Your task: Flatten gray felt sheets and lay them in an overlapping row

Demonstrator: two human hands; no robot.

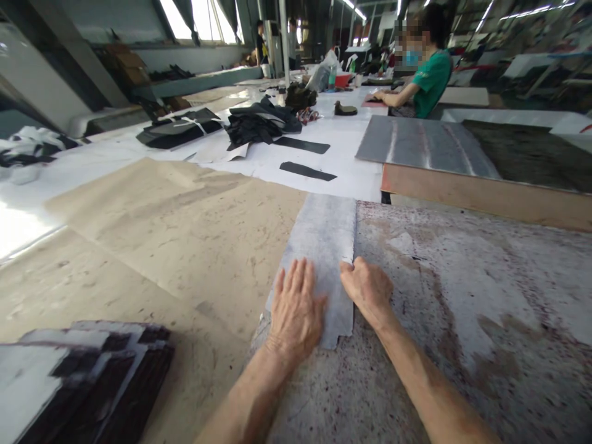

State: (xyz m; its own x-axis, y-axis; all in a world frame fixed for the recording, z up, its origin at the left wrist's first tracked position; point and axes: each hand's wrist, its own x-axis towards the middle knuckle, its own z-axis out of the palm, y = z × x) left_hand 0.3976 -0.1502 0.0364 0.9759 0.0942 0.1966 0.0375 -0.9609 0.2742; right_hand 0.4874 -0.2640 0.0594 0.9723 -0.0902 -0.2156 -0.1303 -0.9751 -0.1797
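A pale grey fabric-like strip [324, 228] lies lengthwise in front of me, partly on the brown paper and partly on the stained board. My left hand [298, 305] rests flat on it, fingers stretched forward and thumb out to the side. At the strip's right edge, my right hand [367, 283] is closed, with thumb and forefinger pinching that edge. The strip's near end has a notched outline and lies just beyond my left wrist.
Stacked dark pieces with white tops [92, 376] stand at lower left on brown paper [185, 246]. Black cut pieces [308, 171] lie farther off. A grey sheet [420, 145] covers a raised board at right. A person in a green shirt [432, 80] works beyond it.
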